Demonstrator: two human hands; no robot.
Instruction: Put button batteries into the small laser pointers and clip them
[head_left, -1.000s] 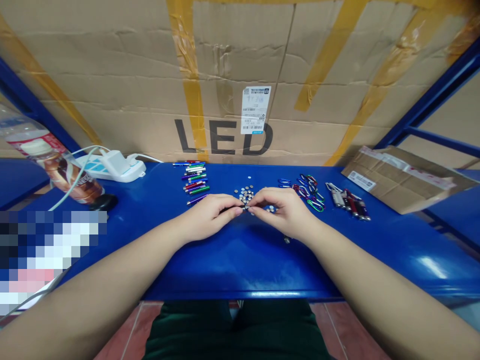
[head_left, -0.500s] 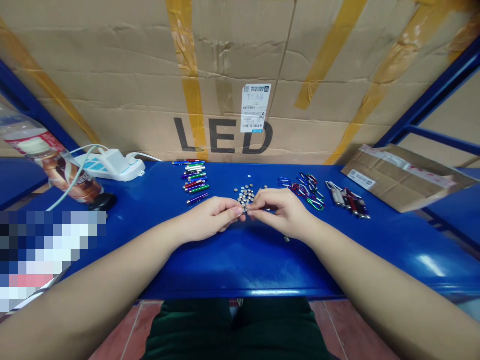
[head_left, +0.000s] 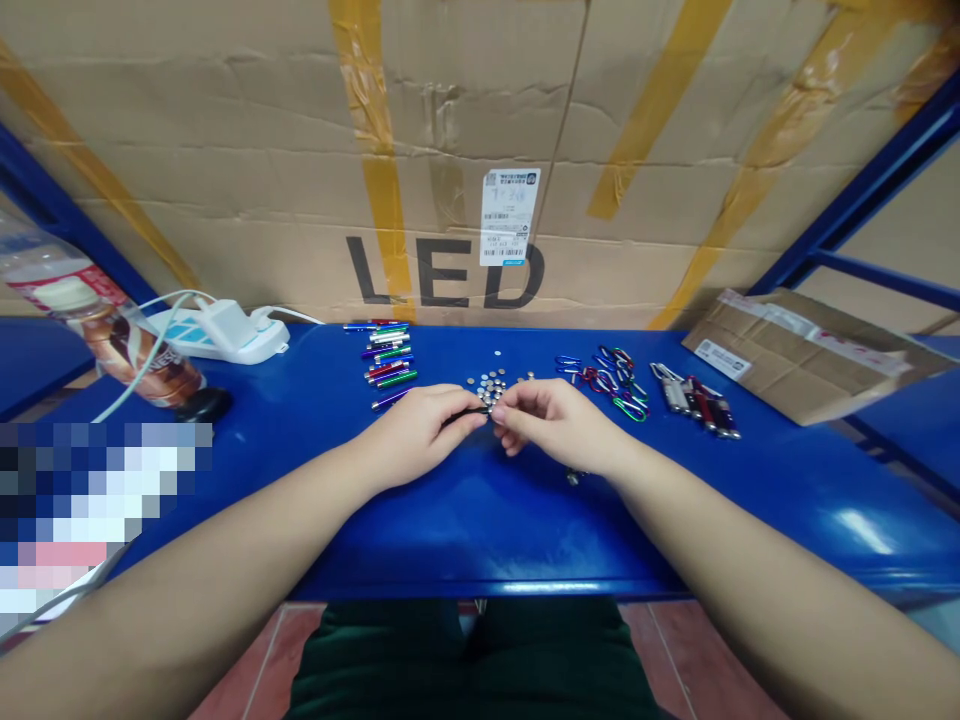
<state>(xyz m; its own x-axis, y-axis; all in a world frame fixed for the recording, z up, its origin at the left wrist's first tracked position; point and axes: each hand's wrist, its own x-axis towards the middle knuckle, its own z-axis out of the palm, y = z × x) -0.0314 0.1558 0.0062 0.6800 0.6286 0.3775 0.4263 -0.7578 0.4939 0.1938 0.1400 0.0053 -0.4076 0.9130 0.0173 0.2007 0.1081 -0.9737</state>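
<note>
- Black slim tube (head_left: 469,413), light and stiff, pinched in the grip of the left hand (head_left: 416,435) above the blue counter (head_left: 480,530); best held by its barrel.
- Right hand (head_left: 559,422): fingers curled together, contents hidden, cannot tell if holding anything; slippery button cells (head_left: 487,390) lie at its 10 o'clock.

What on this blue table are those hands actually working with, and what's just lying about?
In use: left hand, right hand, dark slim rod, button cells, coloured metal tubes, carabiners.
Lying about: plastic bottle, power strip, black mouse, cardboard parcel.
</note>
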